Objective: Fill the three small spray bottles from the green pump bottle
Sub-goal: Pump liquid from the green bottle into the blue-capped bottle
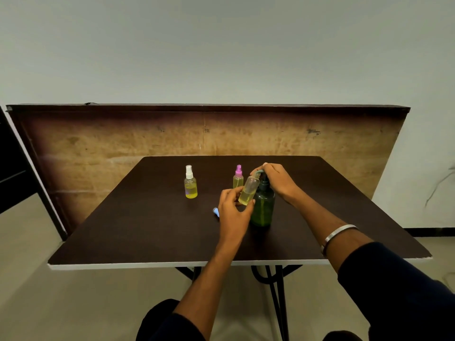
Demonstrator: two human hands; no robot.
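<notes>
The green pump bottle [264, 206] stands upright on the dark table [147, 217]. My right hand [277, 179] lies over its pump head, fingers curled round the nozzle. My left hand [232, 212] holds an uncapped small bottle [248, 191], tilted, with its mouth up at the nozzle; yellow liquid fills its lower half. A white-capped spray bottle [190, 182] with yellow liquid stands to the left. A pink-capped spray bottle [238, 177] with yellow liquid stands just behind my left hand. A blue spray cap [216, 211] lies on the table, partly hidden by my left hand.
A wooden board [123, 143] leans against the wall behind the table. A dark door frame [14, 156] is at the far left. My knees sit below the table's white front edge [123, 266].
</notes>
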